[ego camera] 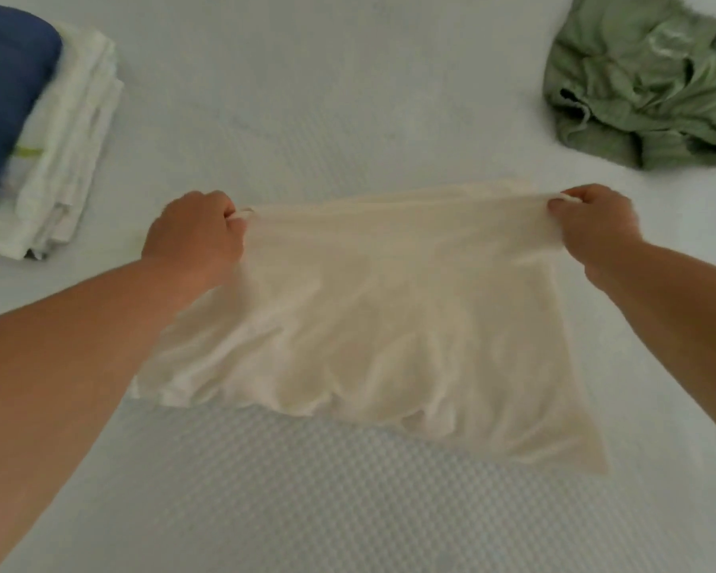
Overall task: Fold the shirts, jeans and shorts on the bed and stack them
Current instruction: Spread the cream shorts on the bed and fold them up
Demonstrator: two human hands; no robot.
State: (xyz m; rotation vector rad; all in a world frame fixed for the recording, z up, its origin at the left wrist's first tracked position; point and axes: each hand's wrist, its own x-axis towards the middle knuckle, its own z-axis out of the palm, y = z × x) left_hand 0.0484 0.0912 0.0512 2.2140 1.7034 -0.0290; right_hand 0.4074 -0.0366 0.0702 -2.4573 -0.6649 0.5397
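Left hand (193,233) and right hand (592,223) each clench a far corner of a cream shirt (373,324), far edge pulled taut between them, lifted off the bed (348,97). Near edge trails rumpled on the mattress. Step in hand, likely: spreading or mid-fold. Next move calls for laying it flat, then halving. Far left: folded stack (67,159), white garments beside something blue (5,97). Far right: green garment (645,84), crumpled, unfolded.
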